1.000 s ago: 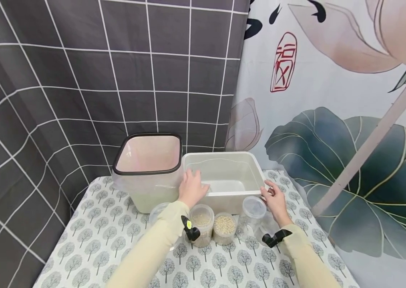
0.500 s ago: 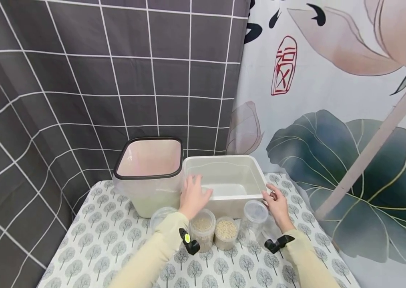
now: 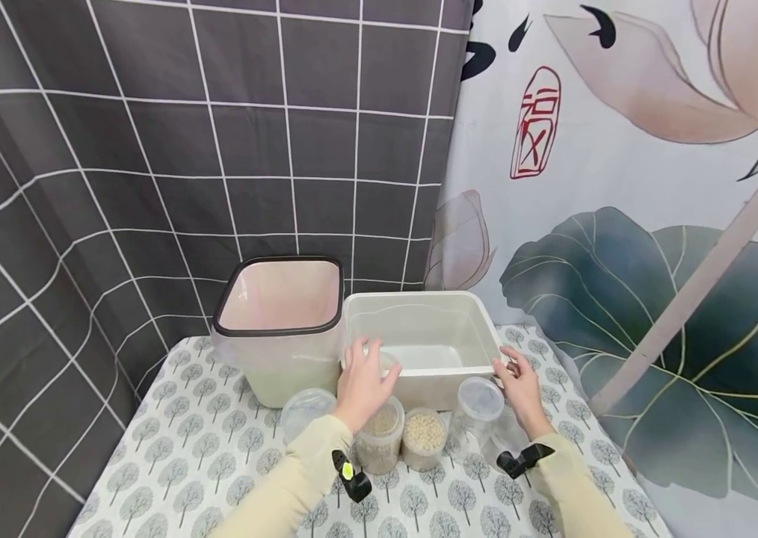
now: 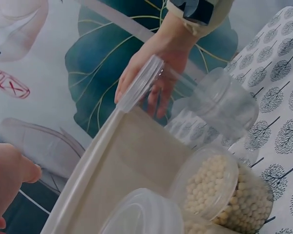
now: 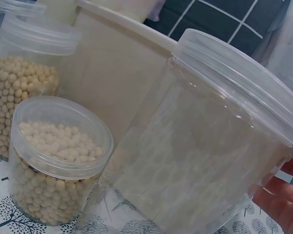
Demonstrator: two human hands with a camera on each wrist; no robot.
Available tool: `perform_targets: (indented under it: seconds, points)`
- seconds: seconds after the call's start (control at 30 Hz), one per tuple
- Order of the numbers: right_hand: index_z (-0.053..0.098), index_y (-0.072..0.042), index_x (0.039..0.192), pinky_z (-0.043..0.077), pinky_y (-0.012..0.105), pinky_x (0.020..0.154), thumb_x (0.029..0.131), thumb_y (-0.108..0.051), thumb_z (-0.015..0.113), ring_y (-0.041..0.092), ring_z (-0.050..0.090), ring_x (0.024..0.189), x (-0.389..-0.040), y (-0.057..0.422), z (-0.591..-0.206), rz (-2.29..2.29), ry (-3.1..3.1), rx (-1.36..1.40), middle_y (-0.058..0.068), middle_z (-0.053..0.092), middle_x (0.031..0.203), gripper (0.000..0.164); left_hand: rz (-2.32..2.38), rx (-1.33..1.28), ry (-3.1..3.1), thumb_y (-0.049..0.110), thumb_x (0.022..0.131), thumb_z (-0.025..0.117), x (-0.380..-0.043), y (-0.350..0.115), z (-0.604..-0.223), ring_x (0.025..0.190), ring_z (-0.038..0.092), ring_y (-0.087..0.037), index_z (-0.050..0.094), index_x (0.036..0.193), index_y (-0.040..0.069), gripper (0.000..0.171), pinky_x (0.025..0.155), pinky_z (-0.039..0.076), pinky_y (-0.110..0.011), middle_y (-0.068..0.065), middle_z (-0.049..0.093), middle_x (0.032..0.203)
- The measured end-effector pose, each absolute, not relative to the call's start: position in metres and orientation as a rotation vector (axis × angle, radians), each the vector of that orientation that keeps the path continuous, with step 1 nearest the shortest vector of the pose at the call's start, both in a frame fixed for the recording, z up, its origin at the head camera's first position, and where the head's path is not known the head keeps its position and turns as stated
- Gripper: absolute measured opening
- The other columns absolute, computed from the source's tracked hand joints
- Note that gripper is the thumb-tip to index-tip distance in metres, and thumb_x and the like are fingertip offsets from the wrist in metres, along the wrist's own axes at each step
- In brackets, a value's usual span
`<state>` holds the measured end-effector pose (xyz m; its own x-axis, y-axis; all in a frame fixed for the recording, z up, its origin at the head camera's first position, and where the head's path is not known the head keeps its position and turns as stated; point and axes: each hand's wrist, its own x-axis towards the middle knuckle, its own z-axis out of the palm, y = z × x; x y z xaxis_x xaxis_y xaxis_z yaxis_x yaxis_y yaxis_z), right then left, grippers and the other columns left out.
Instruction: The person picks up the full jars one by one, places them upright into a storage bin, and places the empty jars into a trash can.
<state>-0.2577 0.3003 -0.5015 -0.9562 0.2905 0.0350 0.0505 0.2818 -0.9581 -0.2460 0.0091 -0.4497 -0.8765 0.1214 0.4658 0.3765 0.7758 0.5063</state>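
Observation:
My left hand (image 3: 362, 388) hovers at the left front corner of a white plastic basin (image 3: 442, 370), thumb and fingers spread. A pale rounded edge shows between them in the head view; I cannot tell what it is. My right hand (image 3: 522, 388) is at the basin's right front corner, fingers loosely bent, beside a clear lidded jar (image 5: 200, 141) that looks empty. Whether it touches the basin or the jar is unclear. Two jars hold pale round beans: a short jar (image 5: 61, 165) and a taller jar (image 3: 379, 444) beside it. Another clear lidded jar (image 3: 306, 411) stands partly behind my left sleeve.
A pale bin (image 3: 278, 359) with a black rim stands left of the basin. Tree-print cloth (image 3: 170, 441) covers the table. Behind hang a dark grid curtain (image 3: 251, 142) and a lotus-print curtain (image 3: 567, 276).
My left hand has shifted slightly right, its fingers nearer the thumb. The right hand stays at the same basin corner. The head view has tilted a little; jars and basin keep their places.

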Motion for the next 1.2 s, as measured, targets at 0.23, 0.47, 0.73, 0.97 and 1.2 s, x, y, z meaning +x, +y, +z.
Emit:
perform_targets:
  seconds: [0.23,0.47,0.73,0.97,1.2]
  points:
    - [0.038,-0.015,0.140,0.053,0.030,0.079,0.094,-0.037,0.052,0.018,0.058,0.100,-0.258,0.303,-0.498,1.716,-2.351,-0.302,0.019,0.053,0.121,0.054,-0.834,-0.399,-2.595,0.045,0.082,0.065,-0.237,0.010,-0.450,0.117,0.040,-0.034,0.050,0.125,0.006,0.060,0.066,0.053,-0.038,-0.020,0.037,0.133]
    - [0.038,-0.015,0.140,0.053,0.028,0.078,0.093,-0.041,0.053,0.015,0.059,0.098,-0.259,0.305,-0.499,1.723,-2.349,-0.297,0.019,0.054,0.122,0.056,-0.836,-0.402,-2.593,0.049,0.080,0.066,-0.225,0.010,-0.457,0.123,0.035,-0.037,0.048,0.125,0.009,0.063,0.057,0.052,-0.035,-0.021,0.030,0.139]
    - [0.038,-0.015,0.140,0.053,0.025,0.076,0.093,-0.038,0.054,0.006,0.058,0.092,-0.258,0.303,-0.498,1.762,-2.320,-0.307,0.020,0.053,0.124,0.055,-0.822,-0.411,-2.609,0.053,0.076,0.069,-0.207,0.009,-0.476,0.122,0.037,-0.037,0.042,0.132,0.005,0.079,0.073,0.052,-0.044,-0.024,0.031,0.139]
    - [0.038,-0.014,0.140,0.052,0.022,0.073,0.094,-0.036,0.053,0.009,0.058,0.094,-0.258,0.301,-0.499,1.758,-2.310,-0.317,0.020,0.054,0.123,0.053,-0.846,-0.407,-2.633,0.053,0.075,0.070,-0.198,0.008,-0.486,0.123,0.036,-0.038,0.044,0.131,0.007,0.077,0.080,0.050,-0.046,-0.023,0.031,0.138]
    - [0.036,-0.015,0.141,0.052,0.020,0.071,0.094,-0.038,0.052,0.024,0.059,0.102,-0.256,0.300,-0.502,1.759,-2.323,-0.302,0.021,0.053,0.123,0.055,-0.925,-0.376,-2.685,0.053,0.075,0.069,-0.189,0.007,-0.498,0.124,0.036,-0.038,0.044,0.132,0.006,0.078,0.081,0.049,-0.050,-0.022,0.030,0.141]
